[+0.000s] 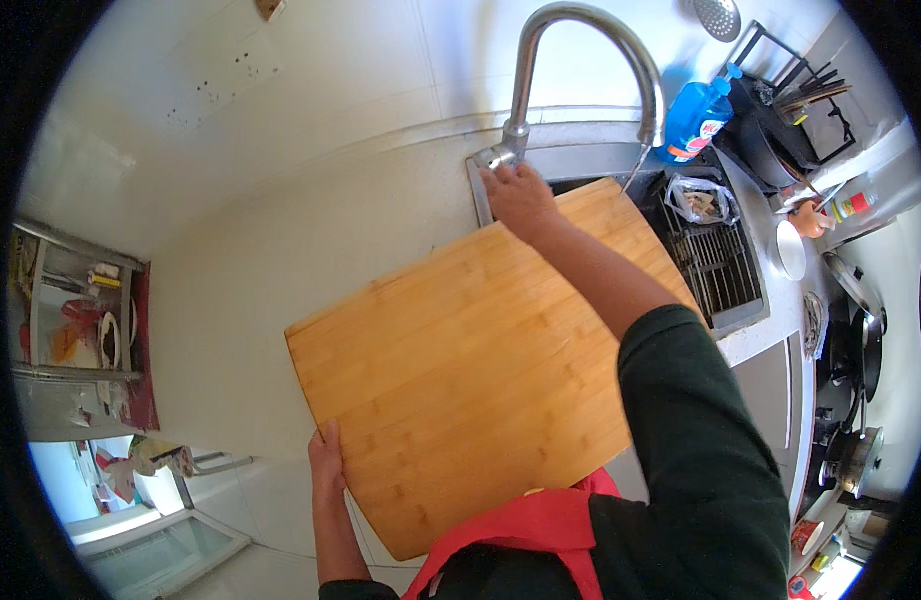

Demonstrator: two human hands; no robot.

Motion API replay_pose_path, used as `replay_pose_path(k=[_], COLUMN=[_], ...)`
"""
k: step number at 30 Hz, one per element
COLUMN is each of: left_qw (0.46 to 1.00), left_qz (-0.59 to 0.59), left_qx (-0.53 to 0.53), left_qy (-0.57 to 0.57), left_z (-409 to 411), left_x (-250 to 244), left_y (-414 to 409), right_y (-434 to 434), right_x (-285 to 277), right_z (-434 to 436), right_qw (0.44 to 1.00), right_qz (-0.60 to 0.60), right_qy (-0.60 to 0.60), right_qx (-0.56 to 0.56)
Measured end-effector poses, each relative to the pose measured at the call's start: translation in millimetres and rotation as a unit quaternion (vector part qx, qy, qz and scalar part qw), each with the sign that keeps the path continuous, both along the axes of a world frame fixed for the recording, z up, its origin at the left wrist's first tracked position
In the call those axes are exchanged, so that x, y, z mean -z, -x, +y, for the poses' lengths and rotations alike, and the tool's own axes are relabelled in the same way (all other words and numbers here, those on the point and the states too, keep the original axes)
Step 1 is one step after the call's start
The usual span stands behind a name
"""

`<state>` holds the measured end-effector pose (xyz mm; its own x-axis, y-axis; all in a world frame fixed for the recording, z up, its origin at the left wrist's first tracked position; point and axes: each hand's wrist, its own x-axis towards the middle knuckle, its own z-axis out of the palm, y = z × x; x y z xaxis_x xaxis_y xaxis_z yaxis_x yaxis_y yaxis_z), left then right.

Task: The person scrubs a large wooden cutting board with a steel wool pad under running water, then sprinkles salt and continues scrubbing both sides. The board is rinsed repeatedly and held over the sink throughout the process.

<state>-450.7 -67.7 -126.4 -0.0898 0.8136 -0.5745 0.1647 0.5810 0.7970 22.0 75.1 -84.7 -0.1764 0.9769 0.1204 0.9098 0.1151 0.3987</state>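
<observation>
A large wooden cutting board [468,360] lies tilted across the view, its far corner over the edge of the metal sink [742,319]. My left hand [327,457] grips the board's left edge, thumb on top. My right hand [519,199] is at the base of the steel faucet [516,82], its fingers on the handle [492,157]. A thin stream of water [635,169] runs from the spout near the board's far corner. The part of the sink beneath the board is hidden.
A blue dish soap bottle [698,116] stands behind the sink. A plastic bag with scraps [702,202] rests on the sink rack [712,266]. To the right are a white bowl [789,250], a black pan [871,352] and a pot [858,461] by the stove.
</observation>
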Motion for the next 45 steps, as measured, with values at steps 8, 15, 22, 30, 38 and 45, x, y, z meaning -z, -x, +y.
replay_pose_path(k=[8,15,22,30,38,45], left_qw=[1.0,0.998,0.998,0.997,0.999,0.999], left_qz=[-0.006,-0.058,-0.055,-0.055,-0.049,0.036], left_qx=[0.022,0.002,0.044,0.044,0.014,-0.022], left_qy=[-0.01,0.032,-0.005,0.007,0.015,-0.016], left_z=[7,26,34,26,32,22], left_x=[8,12,41,38,36,63], left_y=[3,1,14,23,13,16], right_y=[-18,10,161,-75,-66,-5], right_x=[-27,17,68,98,54,53], right_z=[-27,-117,-225,-209,-187,-235], right_qw=[0.986,0.887,0.846,0.796,0.824,0.83], right_qz=[0.166,0.419,0.518,0.546,0.447,0.49], right_qy=[-0.019,-0.181,0.08,-0.146,-0.337,-0.205], right_qx=[-0.004,0.075,-0.098,0.217,0.086,0.171])
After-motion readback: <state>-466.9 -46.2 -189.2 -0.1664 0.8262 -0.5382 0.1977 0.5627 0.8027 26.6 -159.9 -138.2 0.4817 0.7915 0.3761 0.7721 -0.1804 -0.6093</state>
